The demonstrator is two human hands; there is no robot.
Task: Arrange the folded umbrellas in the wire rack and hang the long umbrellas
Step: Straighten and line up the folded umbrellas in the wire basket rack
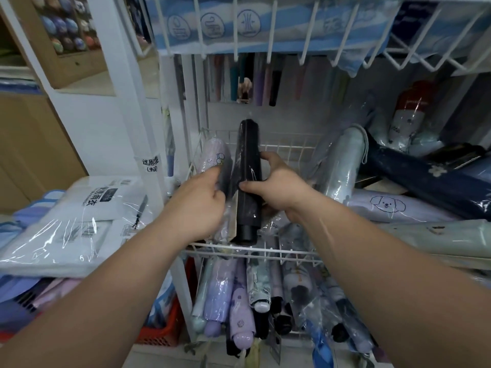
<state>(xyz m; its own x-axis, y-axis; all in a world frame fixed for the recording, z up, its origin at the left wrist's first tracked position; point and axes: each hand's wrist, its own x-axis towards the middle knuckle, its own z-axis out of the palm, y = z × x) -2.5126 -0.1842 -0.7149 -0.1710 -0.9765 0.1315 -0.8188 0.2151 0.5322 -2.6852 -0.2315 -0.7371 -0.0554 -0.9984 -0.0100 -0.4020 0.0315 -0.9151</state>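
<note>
Gripping black folded umbrella point(247, 179) between both hands, right hand point(276, 187) clamped mid-shaft, left hand point(198, 205) pinching its wrapper; long axis ran front-to-back over wire rack point(255, 251), just right of lilac umbrella point(212, 155).

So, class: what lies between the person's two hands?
In the head view, the black folded umbrella stands upright between the left hand and right hand, both gripping it.

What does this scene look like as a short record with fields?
Setting: white wire rack with shelves of wrapped folded umbrellas
Held item: black folded umbrella in clear plastic wrap, upright
Left hand: pinching the wrap's left edge
Right hand: gripping the umbrella's right side
Neighbour: lilac folded umbrella just to its left
Right side: pale blue folded umbrella, leaning
</note>
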